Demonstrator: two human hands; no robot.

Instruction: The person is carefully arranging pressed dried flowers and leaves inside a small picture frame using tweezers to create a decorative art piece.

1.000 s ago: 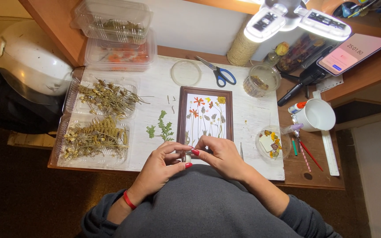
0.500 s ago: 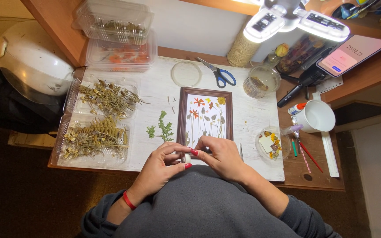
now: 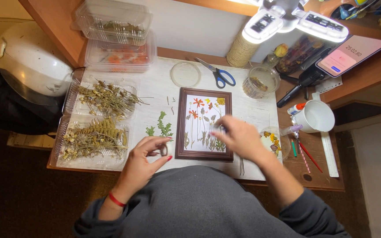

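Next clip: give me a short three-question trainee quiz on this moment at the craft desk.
1. True or false: the right hand is over the lower right part of the wooden picture frame.
2. What does the left hand pinch? A) scissors B) a small pale piece C) a red pencil
3. Which blue-handled tool lies beyond the frame?

Key: 1 true. 2 B, the small pale piece. 3 the scissors.

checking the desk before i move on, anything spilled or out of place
Nothing looks spilled. A few loose stem bits lie scattered on the white table left of the brown frame, and the blue-handled scissors lie open.
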